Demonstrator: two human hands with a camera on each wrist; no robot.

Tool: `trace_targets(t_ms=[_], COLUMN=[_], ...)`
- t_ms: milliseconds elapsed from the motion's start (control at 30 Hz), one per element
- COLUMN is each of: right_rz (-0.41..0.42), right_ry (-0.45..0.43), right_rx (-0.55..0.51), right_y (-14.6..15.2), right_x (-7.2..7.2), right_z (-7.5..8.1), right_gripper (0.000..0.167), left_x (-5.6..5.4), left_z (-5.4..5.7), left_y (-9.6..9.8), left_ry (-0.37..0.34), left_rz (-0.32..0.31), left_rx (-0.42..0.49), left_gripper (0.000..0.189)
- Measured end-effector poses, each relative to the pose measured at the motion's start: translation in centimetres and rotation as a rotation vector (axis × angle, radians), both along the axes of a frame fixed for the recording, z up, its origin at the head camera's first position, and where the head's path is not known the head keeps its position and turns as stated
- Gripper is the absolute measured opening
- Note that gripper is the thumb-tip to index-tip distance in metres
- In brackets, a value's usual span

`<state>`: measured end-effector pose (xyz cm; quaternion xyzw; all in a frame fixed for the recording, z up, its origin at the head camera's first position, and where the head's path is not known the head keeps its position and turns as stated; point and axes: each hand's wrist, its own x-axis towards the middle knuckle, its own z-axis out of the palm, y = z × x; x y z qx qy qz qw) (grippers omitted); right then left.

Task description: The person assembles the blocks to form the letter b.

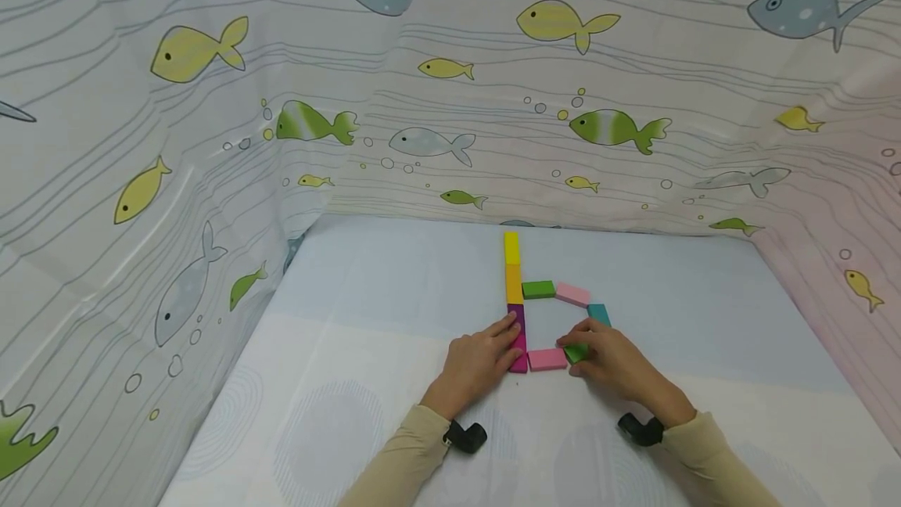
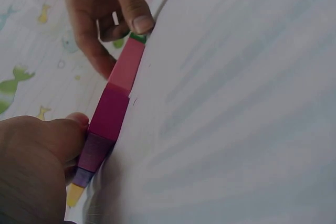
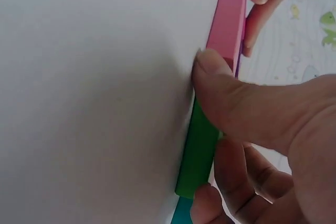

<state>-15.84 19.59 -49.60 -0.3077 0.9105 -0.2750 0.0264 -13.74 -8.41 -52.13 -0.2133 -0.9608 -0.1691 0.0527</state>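
Note:
My right hand (image 1: 614, 358) pinches a green block (image 3: 195, 156) between thumb and fingers at the lower right of a block outline. The green block's near end meets a pink block (image 1: 547, 359), and a teal block (image 3: 181, 213) lies at its other end. Fingers of my left hand (image 1: 477, 360) rest along the outline's straight left side, on a purple block (image 1: 517, 311) and a magenta block (image 1: 519, 364), partly covering them. In the left wrist view the left thumb lies beside the magenta block, which abuts the pink one.
Above the purple block, an orange block (image 1: 515, 284) and a yellow block (image 1: 511, 247) continue the straight row. Another green block (image 1: 538, 289) and a second pink block (image 1: 573, 293) form the curve's top. A fish-patterned curtain (image 1: 436, 100) rises behind the pale tabletop (image 1: 394, 280).

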Motion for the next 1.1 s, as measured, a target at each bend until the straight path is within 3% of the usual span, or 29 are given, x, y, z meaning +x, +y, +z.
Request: trace_targets(t_ms=[167, 367, 800, 1100], right_rz=[-0.067, -0.168, -0.118, -0.125], right_ry=[-0.010, 0.024, -0.155, -0.127], right_rx=[-0.060, -0.027, -0.067, -0.045], right_y=[2.0, 5.1, 6.6, 6.4], right_x=[-1.0, -2.8, -4.7, -5.1], right_z=[1.0, 1.8, -0.2, -0.5], right_gripper=[0.064, 0.066, 0.061, 0.057], left_x=[0.1, 0.1, 0.2, 0.0], left_z=[0.1, -0.1, 0.0, 0.2], left_y=[0.0, -0.1, 0.0, 0.0], left_ry=[-0.013, -0.010, -0.014, -0.002], left_rz=[0.000, 0.007, 0.005, -0.006], left_rx=[0.002, 0.001, 0.017, 0.008], left_gripper=[0.049, 0.049, 0.049, 0.049])
